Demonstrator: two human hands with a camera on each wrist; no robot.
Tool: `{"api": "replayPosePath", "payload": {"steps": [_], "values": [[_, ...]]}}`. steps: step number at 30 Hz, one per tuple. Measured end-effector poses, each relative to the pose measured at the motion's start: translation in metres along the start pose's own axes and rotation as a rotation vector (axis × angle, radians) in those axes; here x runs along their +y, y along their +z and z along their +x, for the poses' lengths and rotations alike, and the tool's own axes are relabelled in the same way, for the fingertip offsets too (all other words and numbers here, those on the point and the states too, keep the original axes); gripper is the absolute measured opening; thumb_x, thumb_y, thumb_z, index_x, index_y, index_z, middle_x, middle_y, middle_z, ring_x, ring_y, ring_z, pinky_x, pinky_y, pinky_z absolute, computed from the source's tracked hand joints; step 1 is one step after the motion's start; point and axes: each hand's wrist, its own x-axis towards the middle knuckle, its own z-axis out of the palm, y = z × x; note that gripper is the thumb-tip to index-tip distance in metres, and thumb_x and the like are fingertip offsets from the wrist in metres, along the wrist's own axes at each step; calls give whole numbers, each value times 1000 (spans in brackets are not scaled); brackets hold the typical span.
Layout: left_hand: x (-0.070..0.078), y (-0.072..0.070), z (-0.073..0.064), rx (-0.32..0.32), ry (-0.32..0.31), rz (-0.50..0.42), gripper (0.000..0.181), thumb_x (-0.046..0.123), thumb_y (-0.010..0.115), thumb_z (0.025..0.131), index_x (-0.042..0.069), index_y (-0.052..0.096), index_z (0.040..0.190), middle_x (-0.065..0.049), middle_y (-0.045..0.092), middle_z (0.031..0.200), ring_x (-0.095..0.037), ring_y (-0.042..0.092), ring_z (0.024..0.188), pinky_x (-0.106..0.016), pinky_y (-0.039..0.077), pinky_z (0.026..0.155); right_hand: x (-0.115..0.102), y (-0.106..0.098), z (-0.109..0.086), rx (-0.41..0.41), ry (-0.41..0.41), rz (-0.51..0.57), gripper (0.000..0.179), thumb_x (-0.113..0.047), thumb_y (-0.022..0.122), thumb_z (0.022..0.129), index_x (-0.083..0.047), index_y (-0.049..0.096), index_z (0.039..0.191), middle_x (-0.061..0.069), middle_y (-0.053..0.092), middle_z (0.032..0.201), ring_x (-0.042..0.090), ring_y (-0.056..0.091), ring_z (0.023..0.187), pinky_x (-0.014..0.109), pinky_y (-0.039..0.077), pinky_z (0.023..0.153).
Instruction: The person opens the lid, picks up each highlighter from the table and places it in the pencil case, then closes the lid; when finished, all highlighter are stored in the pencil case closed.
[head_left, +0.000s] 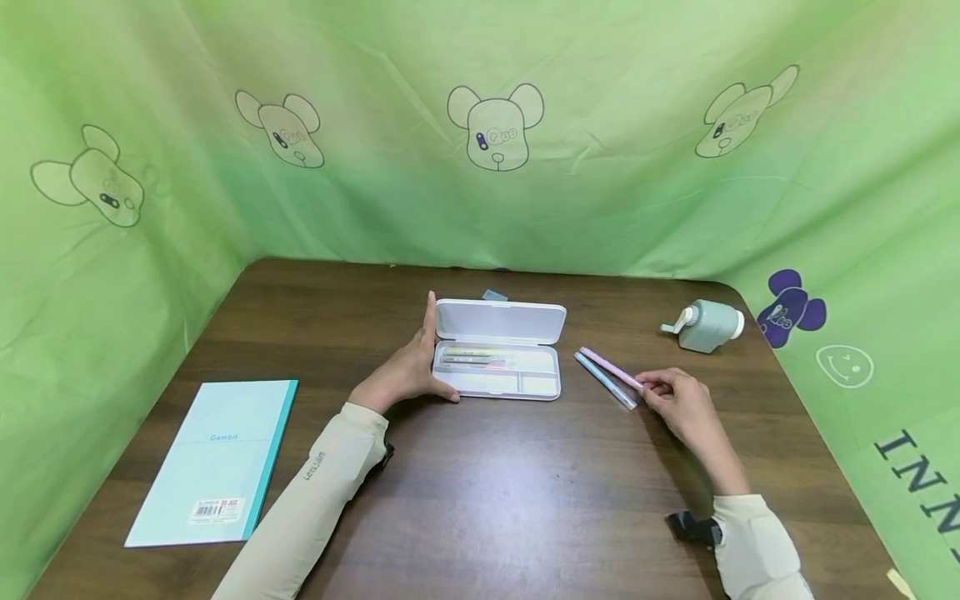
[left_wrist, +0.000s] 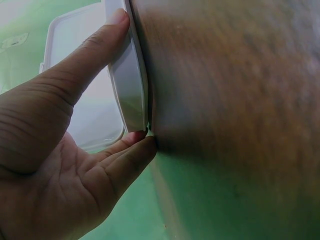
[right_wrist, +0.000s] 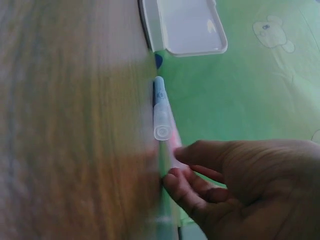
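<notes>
A white pencil case (head_left: 497, 383) stands with its lid (head_left: 501, 322) raised and several pens (head_left: 472, 357) inside. My left hand (head_left: 405, 371) holds its left end. In the left wrist view the thumb (left_wrist: 95, 47) lies along the case's front wall and other fingers (left_wrist: 125, 167) touch its end. To the case's right, a pink pen (head_left: 609, 367) and a blue pen (head_left: 603, 379) lie at a narrow angle. My right hand (head_left: 682, 408) pinches the near end of the pink pen. In the right wrist view the blue pen's clear cap (right_wrist: 162, 125) points toward the camera.
A light blue notebook (head_left: 213, 458) lies at the left of the brown table (head_left: 487, 517). At the back right a grey-green bottle (head_left: 708, 326) rests on its side. A small blue piece (head_left: 495, 295) sits behind the lid. Green printed cloth (head_left: 375, 208) surrounds the table.
</notes>
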Motion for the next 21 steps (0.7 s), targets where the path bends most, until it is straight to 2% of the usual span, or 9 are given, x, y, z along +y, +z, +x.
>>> {"api": "replayPosePath", "payload": {"steps": [1, 4, 6, 7, 10, 13, 17, 21], "values": [[-4, 1, 0, 7, 1, 10, 175, 36, 107, 68, 25, -37, 165, -27, 0, 179, -51, 27, 158, -58, 38, 121, 0, 0, 0, 26, -6, 10, 12, 4, 77, 93, 3, 81, 104, 13, 72, 93, 5, 60, 79, 13, 46, 68], [0, 0, 1, -2, -30, 7, 175, 35, 107, 68, 26, -39, 164, -26, 1, 179, -50, 28, 158, -60, 37, 121, -2, 0, 5, 92, -47, 57, 15, 8, 75, 92, 5, 81, 105, 15, 71, 93, -4, 56, 80, 6, 45, 69], [-6, 2, 4, -4, -40, 12, 175, 40, 107, 67, 29, -39, 163, -25, 0, 179, -50, 30, 157, -60, 38, 120, -6, 1, 9, 113, -80, 111, 16, 11, 74, 92, 6, 80, 107, 16, 70, 95, -8, 55, 83, 4, 46, 72], [-2, 1, 3, -13, -47, 13, 175, 39, 107, 68, 28, -40, 163, -26, -1, 179, -52, 30, 157, -61, 38, 120, -9, 3, 11, 114, -100, 135, 17, 12, 74, 93, 7, 80, 108, 17, 70, 97, -9, 55, 84, 3, 47, 73], [3, 0, 1, -23, -59, 9, 174, 36, 106, 70, 27, -40, 163, -25, -3, 179, -52, 32, 156, -61, 39, 119, -20, 10, 19, 80, -136, 193, 17, 12, 75, 94, 6, 80, 109, 18, 71, 101, -7, 58, 88, 3, 49, 77], [22, -6, -7, -40, -82, 14, 169, 23, 104, 74, 19, -39, 163, -27, -5, 178, -51, 33, 155, -60, 39, 120, -31, 21, 28, 26, -149, 206, 15, 9, 75, 96, 4, 81, 110, 17, 72, 104, -2, 61, 89, 5, 50, 79], [24, -6, -8, -34, -92, 33, 167, 24, 104, 75, 15, -37, 164, -27, -5, 178, -51, 33, 156, -59, 38, 121, -47, 37, 37, -33, -166, 212, 14, 6, 76, 97, 1, 81, 109, 15, 72, 105, 6, 65, 88, 9, 53, 78], [24, -6, -7, -35, -93, 25, 167, 25, 104, 75, 18, -37, 164, -27, -5, 178, -53, 29, 156, -60, 37, 121, -62, 51, 47, -72, -201, 224, 15, 7, 75, 96, 1, 81, 108, 13, 72, 103, 12, 65, 90, 13, 54, 79]]}}
